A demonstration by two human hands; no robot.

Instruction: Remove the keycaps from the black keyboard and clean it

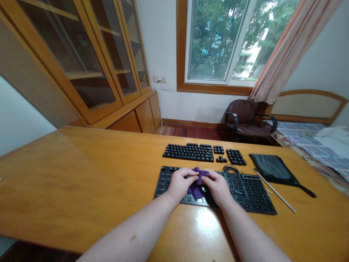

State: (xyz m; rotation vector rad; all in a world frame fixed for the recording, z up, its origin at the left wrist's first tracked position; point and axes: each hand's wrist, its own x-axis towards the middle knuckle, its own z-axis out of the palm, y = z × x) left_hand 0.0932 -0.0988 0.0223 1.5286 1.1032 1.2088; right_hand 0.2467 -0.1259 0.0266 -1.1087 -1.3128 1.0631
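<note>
A black keyboard base with its keycaps removed lies on the wooden desk. Both hands rest on its left half. My left hand and my right hand are closed on a small purple cloth, which is bunched between them and pressed onto the base. Behind the base, the removed black keycaps are laid out on the desk in keyboard order, with smaller groups to the right.
A folded dark cloth and a black-handled brush lie at the right, beside thin wooden sticks. A coiled black cable sits behind the base. A chair, bed, cabinets and window stand beyond the desk.
</note>
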